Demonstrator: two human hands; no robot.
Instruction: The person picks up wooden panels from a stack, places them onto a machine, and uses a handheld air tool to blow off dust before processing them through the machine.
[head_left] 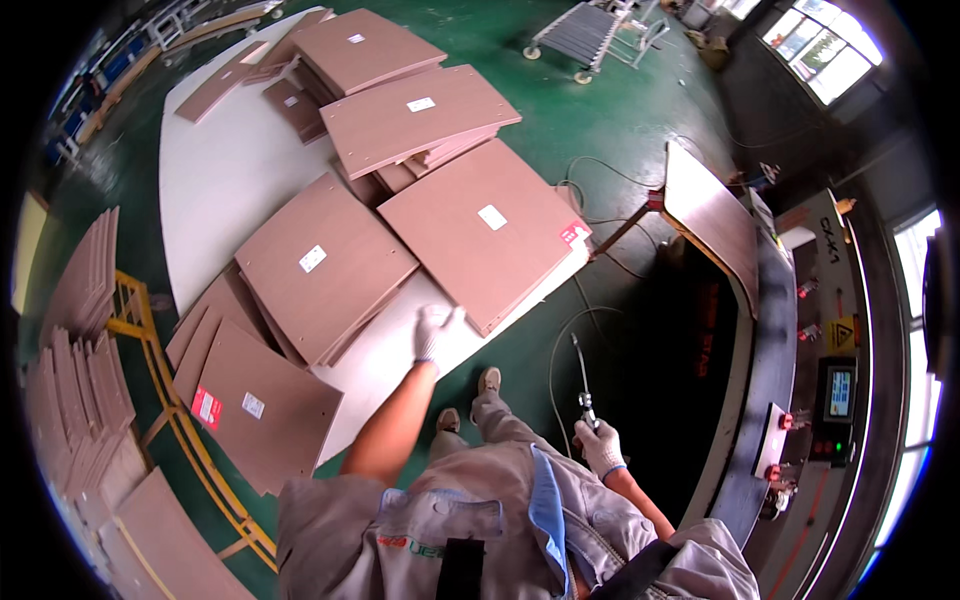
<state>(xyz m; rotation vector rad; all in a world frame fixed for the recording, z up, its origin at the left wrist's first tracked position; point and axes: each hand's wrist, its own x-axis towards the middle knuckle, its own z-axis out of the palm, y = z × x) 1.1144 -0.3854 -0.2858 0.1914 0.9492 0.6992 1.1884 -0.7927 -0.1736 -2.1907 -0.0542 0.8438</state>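
Observation:
My right hand (602,450), in a white glove, grips an air blow gun (587,405) low at my right side. The gun's thin nozzle points away from me, and a pale hose loops beside it. My left hand (434,335), gloved too, reaches forward with its fingers apart and nothing in them. It is over the near edge of a white table (385,375), just left of a stack of brown panels (488,225) with a white label and a red sticker. Farther left lies another labelled brown panel stack (320,265); whether my left hand touches the table, I cannot tell.
More brown panels (370,45) are piled across the far table. At left, a yellow metal frame (165,385) stands by stacked boards (75,400). A machine with a control screen (840,390) runs along the right. A hose (560,345) trails over the green floor; a wheeled rack (580,40) stands behind.

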